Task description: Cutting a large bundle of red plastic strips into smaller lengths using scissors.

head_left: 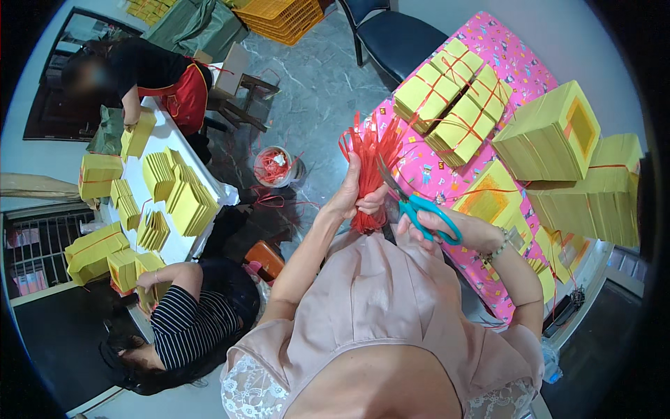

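Note:
A thick bundle of red plastic ribbon stands upright in front of my chest, its looped ends fanning out at the top. My left hand is wrapped around its lower middle, thumb pointing up. In my right hand is a pair of scissors with teal handles, my fingers in and around the loops. The metal blades point up and left, right beside the ribbon; whether they touch it I cannot tell. Just right of the scissors, a yellow paper stack lies on the pink patterned tablecloth.
Tied yellow paper bundles and tall stacks crowd the table at right. A bucket of red scraps stands on the floor. At left, two people handle yellow paper at a white table. A dark chair and orange crates are behind.

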Available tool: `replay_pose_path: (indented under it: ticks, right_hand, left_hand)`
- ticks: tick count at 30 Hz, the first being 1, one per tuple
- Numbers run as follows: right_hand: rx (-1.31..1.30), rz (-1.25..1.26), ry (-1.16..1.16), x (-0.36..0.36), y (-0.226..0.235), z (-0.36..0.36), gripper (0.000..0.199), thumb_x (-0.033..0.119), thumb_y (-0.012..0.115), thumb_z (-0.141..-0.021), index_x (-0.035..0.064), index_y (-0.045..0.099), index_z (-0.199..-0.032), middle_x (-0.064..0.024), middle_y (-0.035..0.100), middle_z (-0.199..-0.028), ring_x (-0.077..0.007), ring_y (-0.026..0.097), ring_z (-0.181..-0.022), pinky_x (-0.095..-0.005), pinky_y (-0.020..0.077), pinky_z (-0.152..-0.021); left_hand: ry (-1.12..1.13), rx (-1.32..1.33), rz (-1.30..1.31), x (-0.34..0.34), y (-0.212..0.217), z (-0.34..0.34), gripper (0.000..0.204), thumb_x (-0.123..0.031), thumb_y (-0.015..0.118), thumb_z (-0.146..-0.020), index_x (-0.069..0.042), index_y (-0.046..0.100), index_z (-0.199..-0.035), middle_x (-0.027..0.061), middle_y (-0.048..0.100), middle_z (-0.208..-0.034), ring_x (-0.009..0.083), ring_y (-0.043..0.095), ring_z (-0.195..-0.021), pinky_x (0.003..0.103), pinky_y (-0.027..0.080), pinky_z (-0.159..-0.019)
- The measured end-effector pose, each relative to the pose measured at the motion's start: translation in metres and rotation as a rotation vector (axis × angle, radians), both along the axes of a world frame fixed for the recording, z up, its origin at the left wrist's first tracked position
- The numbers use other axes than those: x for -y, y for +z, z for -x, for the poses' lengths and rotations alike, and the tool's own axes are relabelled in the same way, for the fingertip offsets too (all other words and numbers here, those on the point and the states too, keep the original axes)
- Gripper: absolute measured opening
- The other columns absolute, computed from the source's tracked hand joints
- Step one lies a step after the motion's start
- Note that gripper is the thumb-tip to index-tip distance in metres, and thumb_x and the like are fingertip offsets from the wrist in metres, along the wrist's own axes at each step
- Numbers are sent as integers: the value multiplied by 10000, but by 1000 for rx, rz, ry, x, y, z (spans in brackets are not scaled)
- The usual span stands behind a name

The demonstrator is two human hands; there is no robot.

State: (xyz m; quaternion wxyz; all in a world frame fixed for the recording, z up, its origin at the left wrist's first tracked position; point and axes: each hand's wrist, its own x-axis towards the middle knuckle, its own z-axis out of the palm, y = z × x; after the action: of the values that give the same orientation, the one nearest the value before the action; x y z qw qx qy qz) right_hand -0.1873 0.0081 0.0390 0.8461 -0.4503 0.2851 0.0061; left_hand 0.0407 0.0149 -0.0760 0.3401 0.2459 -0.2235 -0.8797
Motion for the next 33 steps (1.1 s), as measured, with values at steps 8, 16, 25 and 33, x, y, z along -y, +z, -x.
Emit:
replay_pose_path:
  ticks: [8,16,25,33]
  right_hand:
    - [73,-36,-66,8,-26,5,536,516,401,-913,8,519,-1034,17,487,-728,-60,493,-605,-213,430,-494]
    - [141,-129,-162,16,-39,10,510,491,391,-927,9,534,-1011,7,501,-721,-70,503,-588,-217,444,-514]
    - [127,-70,-165,22,-48,12,555,565,383,-900,45,572,-934,43,485,-679,-39,484,-540,-179,404,-466]
    - [34,25,-204,19,-40,15,543,561,393,-899,43,550,-852,41,447,-621,-33,434,-472,-181,375,-434]
  left_hand:
    - [37,74,-59,-3,1,9,834,-891,206,-616,-85,416,-632,-64,289,-435,7,249,-311,152,156,-297]
    - [20,183,-13,-8,10,23,781,-899,188,-611,-137,332,-523,-77,252,-426,10,235,-316,164,125,-310]
    - [-56,90,32,-6,-1,22,800,-850,206,-691,-96,474,-704,-67,283,-435,29,222,-329,177,162,-327]
    - [9,96,-76,-7,-3,22,806,-827,240,-714,-76,505,-838,-53,297,-448,28,231,-337,176,162,-328]
